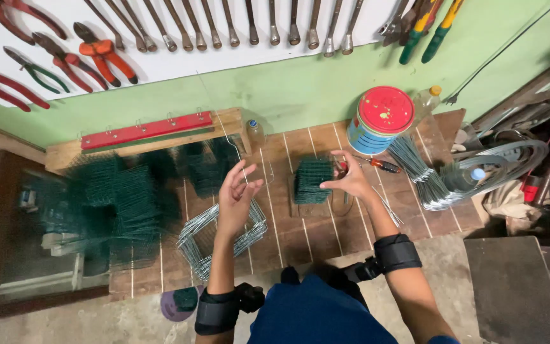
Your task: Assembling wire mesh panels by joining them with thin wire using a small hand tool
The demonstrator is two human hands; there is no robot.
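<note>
Head view: left hand [235, 199] raised above tabletop [300, 236], fingers loosely spread, thin bare wire [244, 167] running past the fingertips; pinch on it can't be confirmed. Right hand [351, 180] curled around the right edge of a small green mesh block [313, 181], thumb and fingers gripping it, block resting on the tabletop. Square stack of bare wire frames [198, 237] lying under the left forearm. Blurred green mesh pile [119, 204] at left. Red-lidded can [382, 119] and screwdriver [383, 165] just beyond right hand. Wire bundle [421, 175] at right.
</note>
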